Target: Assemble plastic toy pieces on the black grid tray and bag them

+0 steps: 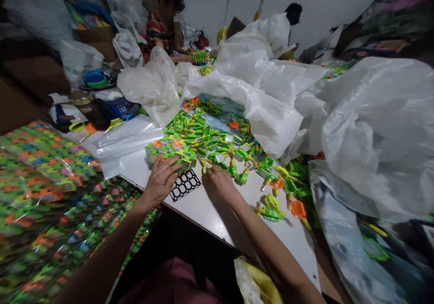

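As the left hand (161, 180) rests half open against clustered toys (185, 154), the right hand (221, 182) curls beside a yellow piece (203, 164), its hold unclear.

Left hand (161, 180) in middle of frame, fingers loose, touching near edge of green toy block (171, 149). Right hand (221, 181) just right of it, fingertips by small yellow piece (204, 164); too small to tell if held. Black grid (186, 185) flat on white table (217, 220), between hands. Loose green toys (219, 143) heaped above right hand. Big see-through bags (251, 91) upper right. Packed toys (44, 159) fill lower left. Person in striped shirt (156, 29) sits top, left of middle.
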`<action>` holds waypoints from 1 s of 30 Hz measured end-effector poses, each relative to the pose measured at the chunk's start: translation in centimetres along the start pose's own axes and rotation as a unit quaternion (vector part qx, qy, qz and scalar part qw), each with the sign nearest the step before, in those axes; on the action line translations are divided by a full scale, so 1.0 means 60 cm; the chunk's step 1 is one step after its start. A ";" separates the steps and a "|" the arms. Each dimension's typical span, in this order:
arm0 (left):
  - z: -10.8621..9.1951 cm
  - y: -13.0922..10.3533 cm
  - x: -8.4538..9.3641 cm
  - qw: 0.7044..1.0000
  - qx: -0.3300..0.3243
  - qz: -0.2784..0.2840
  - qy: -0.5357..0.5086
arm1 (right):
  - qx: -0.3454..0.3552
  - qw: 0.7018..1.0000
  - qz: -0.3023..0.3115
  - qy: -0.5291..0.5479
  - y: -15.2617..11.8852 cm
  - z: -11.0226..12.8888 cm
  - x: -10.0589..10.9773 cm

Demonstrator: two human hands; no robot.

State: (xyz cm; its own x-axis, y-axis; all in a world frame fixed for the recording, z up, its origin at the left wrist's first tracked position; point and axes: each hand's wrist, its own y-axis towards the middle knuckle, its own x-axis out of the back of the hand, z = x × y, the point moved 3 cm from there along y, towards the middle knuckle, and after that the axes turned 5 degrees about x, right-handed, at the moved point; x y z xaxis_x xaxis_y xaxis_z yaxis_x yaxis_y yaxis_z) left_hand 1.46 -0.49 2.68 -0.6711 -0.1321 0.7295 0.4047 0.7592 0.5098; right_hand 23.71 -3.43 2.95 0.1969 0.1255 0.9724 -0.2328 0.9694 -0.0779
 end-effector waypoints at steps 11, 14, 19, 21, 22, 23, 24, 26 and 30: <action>0.019 -0.011 -0.018 1.000 0.018 -0.024 -0.003 | -0.025 0.997 0.074 -0.017 -0.031 -0.003 -0.002; 0.017 -0.016 -0.016 0.999 0.013 -0.032 -0.008 | -0.017 0.997 0.081 0.006 -0.028 -0.023 -0.017; 0.015 -0.021 -0.010 0.999 0.022 -0.026 -0.009 | -0.056 0.995 0.063 0.060 -0.048 -0.024 -0.049; 0.012 -0.019 -0.006 1.000 0.020 -0.024 0.000 | -0.069 0.994 0.057 0.063 -0.053 -0.022 -0.049; 0.009 -0.016 -0.003 1.000 0.011 -0.029 0.005 | -0.078 0.994 0.048 0.065 -0.055 -0.020 -0.046; 0.006 -0.014 -0.002 0.999 0.000 -0.035 0.012 | -0.085 0.993 0.030 0.081 -0.055 -0.018 -0.042; 0.004 -0.010 -0.001 0.999 -0.010 -0.040 0.020 | -0.087 0.989 0.001 0.121 -0.053 -0.015 -0.037; 0.000 -0.003 -0.004 0.998 -0.030 -0.050 0.027 | -0.062 0.957 -0.068 0.275 -0.045 0.002 -0.033; 0.003 0.003 -0.021 0.997 -0.049 -0.065 0.011 | 0.028 0.822 -0.080 0.564 -0.011 0.062 -0.073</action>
State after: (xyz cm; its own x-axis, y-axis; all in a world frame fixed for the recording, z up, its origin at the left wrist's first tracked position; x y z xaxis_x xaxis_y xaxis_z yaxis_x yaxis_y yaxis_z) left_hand 2.24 -0.07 1.74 -0.7081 -0.2411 0.6637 0.3738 0.6694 0.6420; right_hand 19.43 -5.39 -0.42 0.9789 0.1438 0.1452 -0.1555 0.9852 0.0725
